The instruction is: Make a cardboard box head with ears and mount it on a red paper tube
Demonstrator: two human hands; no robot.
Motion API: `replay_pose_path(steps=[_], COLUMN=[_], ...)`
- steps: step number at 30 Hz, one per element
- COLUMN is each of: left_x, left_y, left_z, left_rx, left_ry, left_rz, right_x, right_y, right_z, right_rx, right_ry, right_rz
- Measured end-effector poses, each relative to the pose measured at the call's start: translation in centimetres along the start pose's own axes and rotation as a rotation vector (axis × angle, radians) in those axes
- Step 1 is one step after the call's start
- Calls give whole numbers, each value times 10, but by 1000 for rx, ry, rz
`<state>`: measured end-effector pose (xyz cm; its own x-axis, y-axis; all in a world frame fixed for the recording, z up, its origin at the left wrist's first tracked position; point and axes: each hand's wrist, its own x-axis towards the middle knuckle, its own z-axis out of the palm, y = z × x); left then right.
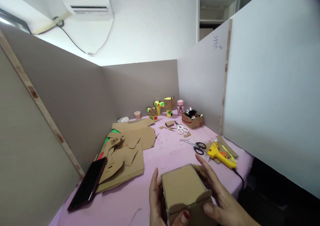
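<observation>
Low in the view I hold a small brown cardboard box [183, 190] over the pink table [170, 152]. My left hand [157, 201] grips its left side, thumb pressed on the near edge. My right hand [221, 199] wraps the right side, with one finger stretched up along the far corner and the thumb on a folded flap. The box's flat top faces the camera.
Cut cardboard sheets [127, 146] and a black phone [88, 183] lie at left. Black scissors [198, 147] and a yellow glue gun [220, 154] lie at right. Farther back are white scissors [182, 128], a small open carton [192, 119] and cardboard models [162, 107]. Partition walls enclose the table.
</observation>
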<state>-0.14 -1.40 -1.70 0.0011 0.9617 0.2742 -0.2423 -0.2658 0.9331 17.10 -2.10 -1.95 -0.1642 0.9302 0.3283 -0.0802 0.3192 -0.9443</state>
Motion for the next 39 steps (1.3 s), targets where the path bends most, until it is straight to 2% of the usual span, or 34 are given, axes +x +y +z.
replay_pose_path(steps=[7, 15, 24, 27, 29, 31, 34, 36, 39], left_x=[-1, -1, -1, 1, 3, 7, 16, 22, 28], left_y=[-1, -13, -16, -21, -22, -17, 2, 20, 45], left_z=[4, 8, 7, 5, 2, -5, -17, -19, -9], left_rx=[-110, -197, -160, -149, -127, -36, 239, 423, 629], left_ry=[32, 43, 71, 34, 1, 14, 15, -97, -265], left_rz=[-45, -97, -201, -278, -281, -250, -156, -16, 179], right_x=[2, 4, 3, 7, 9, 10, 9, 9, 9], right_y=[1, 2, 0, 3, 5, 7, 13, 17, 24], right_z=[9, 22, 21, 20, 18, 16, 13, 14, 17], right_rx=[110, 229, 325, 342, 329, 289, 210, 166, 103], right_ry=[37, 165, 210, 195, 209, 239, 243, 224, 204], right_rz=[-10, 57, 163, 223, 234, 230, 229, 217, 188])
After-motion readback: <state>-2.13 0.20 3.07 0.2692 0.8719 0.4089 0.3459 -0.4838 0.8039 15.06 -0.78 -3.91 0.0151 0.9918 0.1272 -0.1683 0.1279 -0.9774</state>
